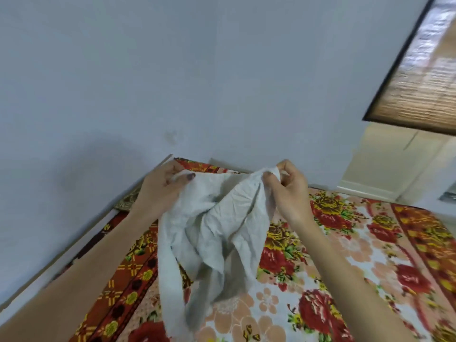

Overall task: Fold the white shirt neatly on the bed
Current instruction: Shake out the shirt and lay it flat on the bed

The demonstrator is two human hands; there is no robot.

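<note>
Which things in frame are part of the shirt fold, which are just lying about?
Job: white shirt, gripped by left hand and right hand; floral bedspread under it.
Lying about: brown patterned item at the wall, maybe a cushion; window blind.

The left hand (158, 190) is wearing dark, purplish polish on its thumbnail (190, 176). Both forearms (345, 265) are showing bare to the frame's edge.

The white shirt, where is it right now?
In the head view, the white shirt hangs in the middle, held up by the left hand and right hand above the flowery bedspread.
</note>
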